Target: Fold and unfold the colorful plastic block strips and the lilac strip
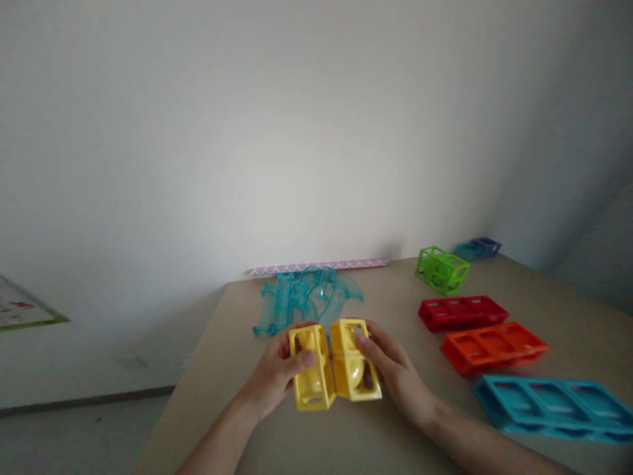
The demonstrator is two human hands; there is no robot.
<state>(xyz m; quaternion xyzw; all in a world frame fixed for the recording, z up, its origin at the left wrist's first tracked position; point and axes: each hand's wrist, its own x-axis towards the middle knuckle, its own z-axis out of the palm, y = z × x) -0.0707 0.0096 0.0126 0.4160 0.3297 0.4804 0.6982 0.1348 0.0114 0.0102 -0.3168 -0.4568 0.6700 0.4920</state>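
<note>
Two bare hands meet low centre over a beige, matte desk [306, 442]. Left hand [274, 376] grips the left yellow block [310, 386]: an open-frame hollow cube of glossy hard plastic with a curved channel inside; thumb across its front face, fingers [302, 326] wrapped behind, clamped on it. Right hand [395, 373] holds the right yellow block [353, 369], same boxy frame with a rounded scoop showing inside; thumb on top front edge, rest of the fingers curled around the right side, clamped on it. The two yellow blocks touch along one vertical edge, angled apart like an open book, held just above the desk near its front edge.

Just behind the hands lies a pile of clear teal track pieces [304, 297], translucent curved plastic, overlapping, flat on the desk. Behind that, a long thin pale purple strip [319, 266] with a patterned surface runs along the wall foot.

To the right, well apart from the hands: green lattice cube [442, 268], tilted; red long frame block [462, 312] with rectangular windows; orange long frame block [493, 346], same shape; larger cyan long frame block [554, 407] nearest the camera. Far back right, a dark blue piece [481, 247], small and blurred. Wall is plain white, smooth.
</note>
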